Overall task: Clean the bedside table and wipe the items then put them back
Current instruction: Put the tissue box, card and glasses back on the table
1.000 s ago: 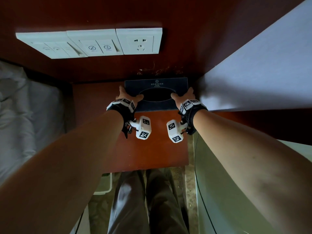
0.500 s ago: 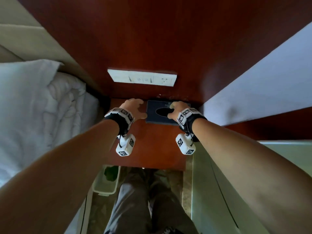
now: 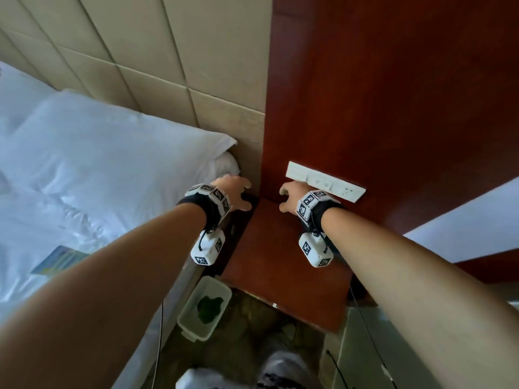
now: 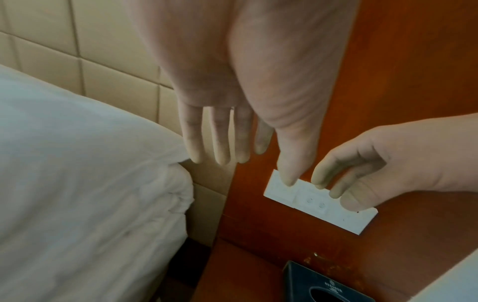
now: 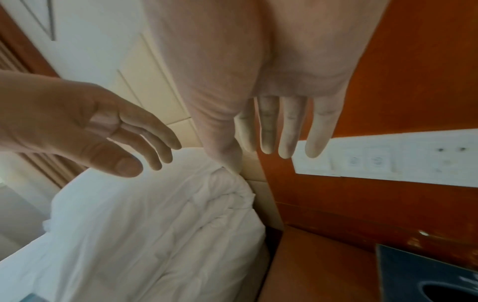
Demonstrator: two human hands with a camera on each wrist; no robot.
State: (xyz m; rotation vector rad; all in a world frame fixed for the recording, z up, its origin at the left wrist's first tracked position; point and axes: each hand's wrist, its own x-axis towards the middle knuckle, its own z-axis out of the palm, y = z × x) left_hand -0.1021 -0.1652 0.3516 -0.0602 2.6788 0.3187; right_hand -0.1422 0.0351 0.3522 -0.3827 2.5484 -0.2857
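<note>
The dark tissue box [image 4: 323,286] stands at the back of the red-brown bedside table [image 3: 280,262], against the wooden wall panel. It also shows in the right wrist view, tissue box [image 5: 426,273]; in the head view my right arm hides it. My left hand [image 3: 234,192] hovers over the table's left back corner by the pillow, fingers straight, holding nothing. My right hand [image 3: 288,196] hangs above the table just left of the box, fingers relaxed and empty. Neither hand touches the box.
A white switch and socket panel [image 3: 325,182] sits on the wood wall behind the hands. A white pillow and bedding [image 3: 112,169] lie to the left, with a blue booklet [image 3: 56,259] on them. A white bin holding a green cloth [image 3: 206,307] stands on the floor.
Both hands have let go of the tissue box, risen and shifted left towards the bed. The head view has swung left and back, bringing the pillow and headboard into sight.
</note>
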